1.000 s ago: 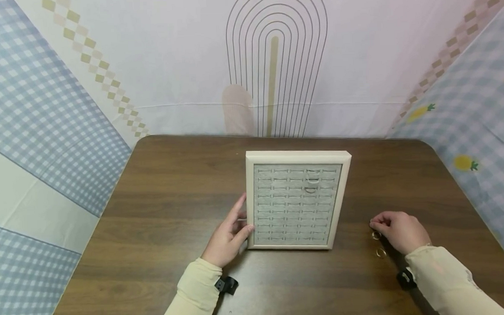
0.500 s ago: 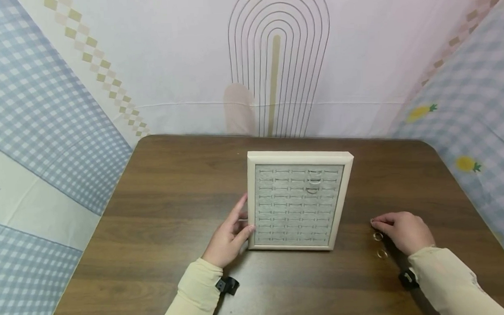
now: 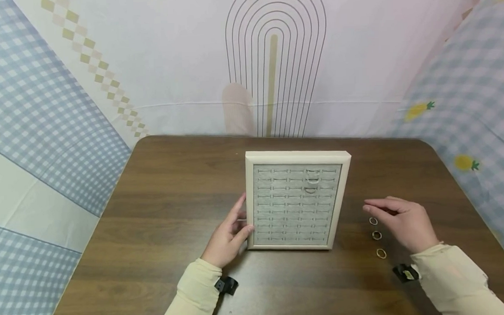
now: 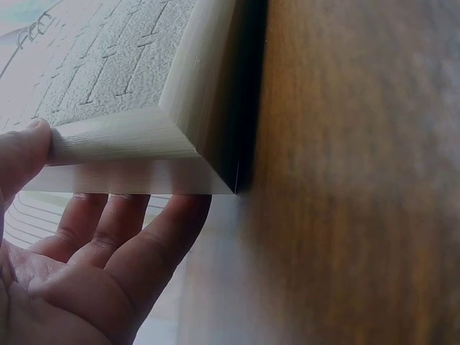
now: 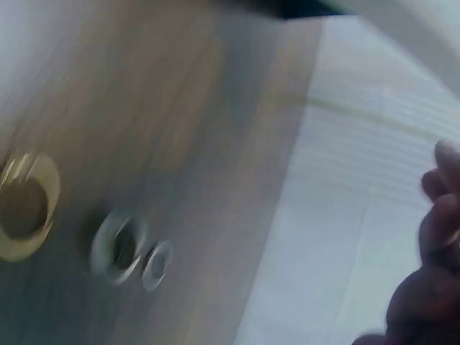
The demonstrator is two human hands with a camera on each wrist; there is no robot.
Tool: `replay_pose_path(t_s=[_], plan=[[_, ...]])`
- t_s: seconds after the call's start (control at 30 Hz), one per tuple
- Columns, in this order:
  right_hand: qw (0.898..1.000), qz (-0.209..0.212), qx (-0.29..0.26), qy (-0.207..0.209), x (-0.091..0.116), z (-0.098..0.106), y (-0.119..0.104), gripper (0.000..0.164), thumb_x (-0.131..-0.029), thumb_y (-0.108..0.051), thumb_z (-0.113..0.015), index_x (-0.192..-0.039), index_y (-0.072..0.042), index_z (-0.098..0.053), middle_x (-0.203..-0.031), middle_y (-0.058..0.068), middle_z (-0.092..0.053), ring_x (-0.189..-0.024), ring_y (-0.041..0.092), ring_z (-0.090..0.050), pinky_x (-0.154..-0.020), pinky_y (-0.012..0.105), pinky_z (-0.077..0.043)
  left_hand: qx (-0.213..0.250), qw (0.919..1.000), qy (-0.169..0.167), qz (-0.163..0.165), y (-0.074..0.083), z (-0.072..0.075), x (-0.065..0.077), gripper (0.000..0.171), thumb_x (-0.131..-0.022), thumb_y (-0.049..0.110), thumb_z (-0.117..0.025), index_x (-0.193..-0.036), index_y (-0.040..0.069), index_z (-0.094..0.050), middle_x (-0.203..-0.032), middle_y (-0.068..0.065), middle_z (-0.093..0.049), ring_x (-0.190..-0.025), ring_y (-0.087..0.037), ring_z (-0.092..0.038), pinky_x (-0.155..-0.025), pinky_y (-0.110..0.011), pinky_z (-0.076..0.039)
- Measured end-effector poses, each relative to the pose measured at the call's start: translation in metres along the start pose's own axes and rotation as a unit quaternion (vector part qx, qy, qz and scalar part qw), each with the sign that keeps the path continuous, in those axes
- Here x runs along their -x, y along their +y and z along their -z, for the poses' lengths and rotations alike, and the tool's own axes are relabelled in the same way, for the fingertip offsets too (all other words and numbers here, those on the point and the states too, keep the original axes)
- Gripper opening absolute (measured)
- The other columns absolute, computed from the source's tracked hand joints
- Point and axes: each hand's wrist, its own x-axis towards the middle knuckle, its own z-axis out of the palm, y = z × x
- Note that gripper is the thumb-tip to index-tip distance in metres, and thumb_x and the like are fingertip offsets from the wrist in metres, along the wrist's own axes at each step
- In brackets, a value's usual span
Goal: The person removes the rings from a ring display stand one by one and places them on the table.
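Note:
A ring display [image 3: 296,207] with a cream frame and grey slotted padding stands tilted up on the table. My left hand [image 3: 226,239] grips its left edge; in the left wrist view the thumb lies on the front of the frame [image 4: 122,140] and the fingers reach behind. Several rings [image 3: 313,180] sit in its upper right slots. To the right, a small silver ring [image 3: 373,221], a second ring [image 3: 376,235] and a gold-coloured ring [image 3: 381,253] lie in a column. Just above them hovers my right hand [image 3: 406,221], fingers extended, no held thing visible.
The brown wooden table [image 3: 166,216] has rounded far corners. A white patterned cloth [image 3: 182,62] hangs behind it, with blue checked cloth at both sides. Black wrist straps show on each sleeve.
My right hand has let go of the small silver ring, which lies on the table above the other two, and has lifted slightly upward. The left hand keeps its grip on the display.

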Motion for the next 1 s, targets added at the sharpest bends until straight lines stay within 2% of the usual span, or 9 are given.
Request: replay_pose_path(t_s=[0.13, 0.3, 0.4, 0.47, 0.5, 0.63, 0.73, 0.83, 1.0], plan=[[0.998, 0.036, -0.043, 0.024, -0.001, -0.003, -0.022, 0.019, -0.083, -0.009, -0.083, -0.102, -0.015, -0.082, -0.079, -0.012, -0.069, -0.067, 0.0, -0.054, -0.057, 0.013, -0.043, 0.001, 1.0, 0.0, 0.004, 0.0, 0.0, 0.0, 0.079, -0.098, 0.004, -0.063, -0.162, 0.025, -0.021, -0.122, -0.018, -0.063, -0.107, -0.03, -0.068, -0.089, -0.037, -0.058], [0.994, 0.055, -0.074, 0.058, -0.004, -0.005, -0.045, 0.023, -0.077, -0.003, -0.086, -0.097, -0.014, -0.083, -0.083, -0.019, -0.072, -0.09, -0.009, -0.057, -0.08, 0.007, -0.043, 0.012, 0.9999, -0.002, 0.009, 0.001, -0.001, 0.0, 0.081, -0.098, 0.003, -0.062, -0.162, 0.031, -0.02, -0.121, -0.017, -0.063, -0.107, -0.029, -0.068, -0.089, -0.035, -0.058], [0.991, 0.063, -0.095, 0.07, -0.007, -0.007, -0.054, 0.026, -0.073, 0.001, -0.087, -0.095, -0.012, -0.083, -0.083, -0.018, -0.073, -0.09, -0.008, -0.058, -0.084, 0.007, -0.042, 0.013, 0.9999, -0.001, 0.008, 0.001, -0.001, 0.0, 0.081, -0.098, 0.003, -0.062, -0.162, 0.029, -0.021, -0.121, -0.018, -0.063, -0.107, -0.03, -0.068, -0.089, -0.036, -0.058], [0.989, 0.08, -0.105, 0.07, -0.009, -0.01, -0.059, 0.027, -0.072, 0.005, -0.086, -0.095, -0.01, -0.082, -0.078, -0.013, -0.072, -0.076, -0.004, -0.056, -0.071, 0.009, -0.043, 0.012, 0.9999, 0.0, 0.007, 0.0, -0.001, 0.001, 0.08, -0.098, 0.003, -0.062, -0.162, 0.028, -0.021, -0.121, -0.018, -0.063, -0.107, -0.031, -0.068, -0.089, -0.037, -0.058], [0.988, 0.085, -0.107, 0.071, -0.011, -0.011, -0.061, 0.028, -0.072, 0.005, -0.086, -0.095, -0.01, -0.082, -0.079, -0.012, -0.073, -0.076, -0.004, -0.057, -0.075, 0.009, -0.044, 0.012, 0.9999, 0.001, 0.009, 0.0, -0.001, 0.001, 0.08, -0.098, 0.003, -0.062, -0.162, 0.028, -0.022, -0.121, -0.018, -0.063, -0.107, -0.031, -0.068, -0.089, -0.036, -0.058], [0.985, 0.107, -0.117, 0.068, -0.017, -0.017, -0.072, 0.028, -0.072, 0.006, -0.086, -0.096, -0.01, -0.082, -0.072, -0.006, -0.067, -0.062, 0.0, -0.049, -0.056, 0.013, -0.041, 0.012, 0.9999, 0.004, 0.01, 0.0, -0.001, 0.0, 0.079, -0.098, 0.003, -0.063, -0.161, 0.026, -0.023, -0.12, -0.018, -0.063, -0.108, -0.031, -0.068, -0.09, -0.037, -0.057], [0.984, 0.113, -0.121, 0.067, -0.021, -0.02, -0.08, 0.027, -0.074, 0.003, -0.087, -0.096, -0.012, -0.082, -0.065, -0.005, -0.06, -0.059, 0.003, -0.045, -0.049, 0.019, -0.037, 0.013, 0.9999, 0.005, 0.009, 0.001, -0.001, 0.0, 0.078, -0.098, 0.003, -0.063, -0.161, 0.023, -0.023, -0.12, -0.019, -0.062, -0.107, -0.032, -0.068, -0.091, -0.038, -0.057], [0.984, 0.121, -0.114, 0.07, -0.025, -0.022, -0.087, 0.026, -0.075, 0.001, -0.087, -0.097, -0.012, -0.082, -0.062, -0.006, -0.055, -0.057, 0.004, -0.043, -0.048, 0.021, -0.035, 0.015, 0.9999, 0.005, 0.008, 0.001, -0.001, 0.0, 0.077, -0.098, 0.002, -0.062, -0.161, 0.021, -0.024, -0.12, -0.019, -0.062, -0.107, -0.032, -0.067, -0.091, -0.04, -0.057], [0.986, 0.116, -0.094, 0.076, -0.033, -0.024, -0.099, 0.021, -0.08, -0.005, -0.084, -0.099, -0.014, -0.082, -0.073, -0.006, -0.068, -0.06, 0.003, -0.05, -0.052, 0.016, -0.04, 0.013, 0.9999, 0.005, 0.008, 0.002, -0.001, 0.001, 0.076, -0.098, 0.003, -0.063, -0.161, 0.021, -0.024, -0.12, -0.018, -0.063, -0.107, -0.031, -0.068, -0.09, -0.039, -0.057]])
